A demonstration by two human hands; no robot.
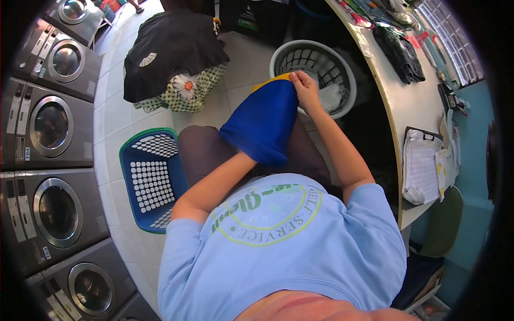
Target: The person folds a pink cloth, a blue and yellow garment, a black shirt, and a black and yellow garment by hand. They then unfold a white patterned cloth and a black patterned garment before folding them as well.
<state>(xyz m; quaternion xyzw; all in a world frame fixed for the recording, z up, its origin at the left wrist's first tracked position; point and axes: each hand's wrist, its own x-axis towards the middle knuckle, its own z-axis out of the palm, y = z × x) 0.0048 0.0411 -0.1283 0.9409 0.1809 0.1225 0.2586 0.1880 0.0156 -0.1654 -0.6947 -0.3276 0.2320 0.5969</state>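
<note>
A blue cloth garment with a yellow edge hangs over my lap. My right hand pinches its yellow edge at the upper right, in front of the round laundry basket. My left forearm goes into the lower part of the garment, and the fabric hides my left hand. Light-coloured cloth lies inside the round basket. To the left of my legs stands a blue rectangular basket with white-looking openings, and nothing shows in it.
Front-loading machines line the left side. A pile under black cloth and checked fabric sits ahead. Along the right runs a table bearing a clipboard and dark folded cloth. A green chair stands beyond its near end.
</note>
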